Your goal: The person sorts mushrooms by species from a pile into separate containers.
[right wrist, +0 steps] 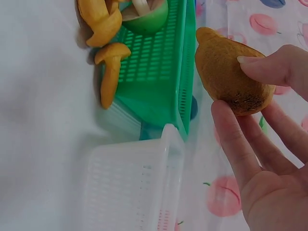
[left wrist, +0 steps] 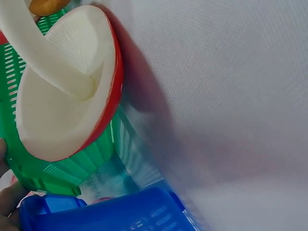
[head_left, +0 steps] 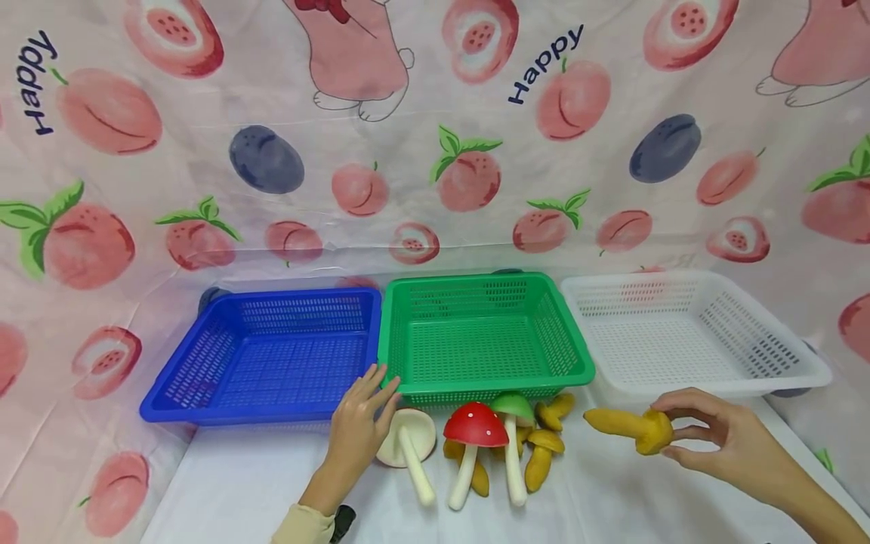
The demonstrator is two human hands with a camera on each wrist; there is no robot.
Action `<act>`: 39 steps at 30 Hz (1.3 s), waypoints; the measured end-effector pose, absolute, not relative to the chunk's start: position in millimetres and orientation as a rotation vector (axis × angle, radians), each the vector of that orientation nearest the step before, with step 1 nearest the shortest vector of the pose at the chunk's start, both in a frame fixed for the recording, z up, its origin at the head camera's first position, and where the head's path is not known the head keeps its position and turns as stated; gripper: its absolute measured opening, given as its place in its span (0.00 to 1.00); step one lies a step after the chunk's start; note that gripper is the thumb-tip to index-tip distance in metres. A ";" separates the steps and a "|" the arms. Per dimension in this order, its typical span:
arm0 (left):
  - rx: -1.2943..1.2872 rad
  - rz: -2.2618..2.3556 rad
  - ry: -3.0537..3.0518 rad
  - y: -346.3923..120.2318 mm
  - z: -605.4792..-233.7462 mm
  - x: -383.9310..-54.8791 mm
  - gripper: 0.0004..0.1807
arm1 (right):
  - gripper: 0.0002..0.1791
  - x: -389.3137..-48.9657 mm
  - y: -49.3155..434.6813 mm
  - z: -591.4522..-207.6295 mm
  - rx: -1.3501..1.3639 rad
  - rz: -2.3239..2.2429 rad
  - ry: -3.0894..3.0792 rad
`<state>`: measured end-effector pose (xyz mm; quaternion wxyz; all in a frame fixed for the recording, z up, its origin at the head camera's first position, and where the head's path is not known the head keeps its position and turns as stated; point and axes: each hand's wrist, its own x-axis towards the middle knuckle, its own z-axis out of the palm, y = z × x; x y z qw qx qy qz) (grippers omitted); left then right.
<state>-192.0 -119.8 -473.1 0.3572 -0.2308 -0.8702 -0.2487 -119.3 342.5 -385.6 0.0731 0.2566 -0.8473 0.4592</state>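
My right hand (head_left: 720, 442) pinches a yellow-brown toy mushroom (head_left: 628, 429) by its cap, in front of the white basket (head_left: 714, 389); its stem points left. The right wrist view shows the cap (right wrist: 231, 72) between thumb and fingers, with a dark patch on it. My left hand (head_left: 360, 423) rests with fingers extended at the near corner where the blue basket (head_left: 258, 415) and green basket (head_left: 489, 387) meet. Close beside it lies a toy mushroom with a white underside (head_left: 411, 446); the left wrist view shows its red cap edge (left wrist: 117, 77).
On the white cloth before the green basket lie a red-capped mushroom (head_left: 476, 427), a green-capped mushroom (head_left: 514, 453) and several yellow-brown ones, including one mushroom (head_left: 540, 461) at the right. Behind the baskets hangs a fruit-print cloth (head_left: 421, 98).
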 end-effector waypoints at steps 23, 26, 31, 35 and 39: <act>-0.581 -0.642 -2.254 -120.6 -475.7 -189.2 0.16 | 0.23 -159.3 369.1 -374.1 0.548 1.218 -2.678; -0.580 -0.640 -2.261 -120.6 -476.1 -189.0 0.16 | 0.22 -164.9 373.6 -374.8 0.491 1.166 -2.715; -0.583 -0.638 -2.261 -120.6 -475.6 -189.2 0.16 | 0.21 -176.1 383.5 -377.1 0.424 1.184 -2.746; -0.577 -0.628 -2.265 -121.1 -476.0 -189.7 0.16 | 0.21 -185.8 391.0 -378.0 0.381 1.174 -2.782; -0.578 -0.630 -2.260 -121.0 -476.4 -190.8 0.17 | 0.21 -196.2 395.4 -378.2 0.298 1.107 -2.865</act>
